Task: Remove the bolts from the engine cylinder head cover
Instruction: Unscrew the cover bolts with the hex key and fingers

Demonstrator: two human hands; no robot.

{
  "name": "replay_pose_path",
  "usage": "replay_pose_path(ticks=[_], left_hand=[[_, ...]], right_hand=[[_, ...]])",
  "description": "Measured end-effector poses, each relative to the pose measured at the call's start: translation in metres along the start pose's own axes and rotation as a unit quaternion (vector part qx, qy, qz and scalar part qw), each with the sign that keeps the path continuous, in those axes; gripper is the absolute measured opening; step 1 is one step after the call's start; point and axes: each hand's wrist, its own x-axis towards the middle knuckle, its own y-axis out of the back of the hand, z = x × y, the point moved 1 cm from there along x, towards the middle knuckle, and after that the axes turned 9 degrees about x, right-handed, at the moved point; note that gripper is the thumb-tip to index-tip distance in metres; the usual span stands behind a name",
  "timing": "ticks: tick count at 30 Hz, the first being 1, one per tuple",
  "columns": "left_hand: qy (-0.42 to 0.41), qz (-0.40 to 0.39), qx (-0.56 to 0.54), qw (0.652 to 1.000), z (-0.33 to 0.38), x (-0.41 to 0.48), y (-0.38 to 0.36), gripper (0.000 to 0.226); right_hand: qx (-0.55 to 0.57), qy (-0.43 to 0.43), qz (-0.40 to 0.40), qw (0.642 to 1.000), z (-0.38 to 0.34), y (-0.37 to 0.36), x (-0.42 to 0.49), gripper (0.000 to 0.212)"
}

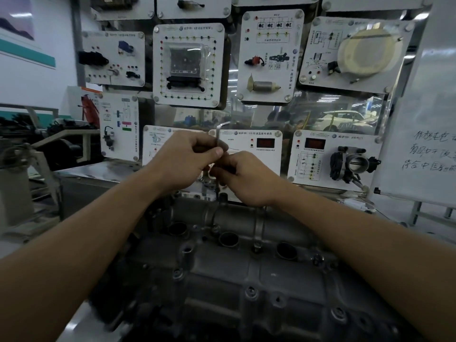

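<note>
The grey metal cylinder head cover (246,272) fills the lower middle of the head view, with three round plug wells and several bolts on its flanges, one bolt (251,291) near the front. A thin L-shaped hex key (218,137) stands upright above the cover's far edge, its short arm pointing right at the top. My left hand (187,161) pinches the key's upper shaft between thumb and fingers. My right hand (246,178) grips the shaft lower down, hiding that part. The key's lower tip (217,191) reaches a boss at the cover's far edge.
Behind the engine stands a display wall of white training panels (188,64) with sensors, a throttle body (355,165) and red readouts. A whiteboard (424,144) with handwriting leans at the right. Benches and dark equipment (37,144) crowd the left.
</note>
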Motion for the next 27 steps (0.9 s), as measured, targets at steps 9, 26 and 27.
replay_pose_path(ticks=[9, 26, 27], left_hand=[[-0.001, 0.018, 0.001, 1.000, 0.015, -0.007, 0.012, 0.016], [-0.015, -0.013, -0.108, 0.994, 0.018, -0.027, 0.032, 0.016], [-0.018, -0.028, -0.122, 0.992, 0.019, -0.036, 0.036, 0.018]], right_hand=[[-0.009, 0.009, -0.013, 1.000, -0.011, 0.011, 0.003, 0.028], [0.082, 0.027, -0.027, 0.996, -0.042, 0.011, -0.008, 0.037], [0.090, 0.030, -0.053, 0.994, -0.050, 0.010, -0.012, 0.038]])
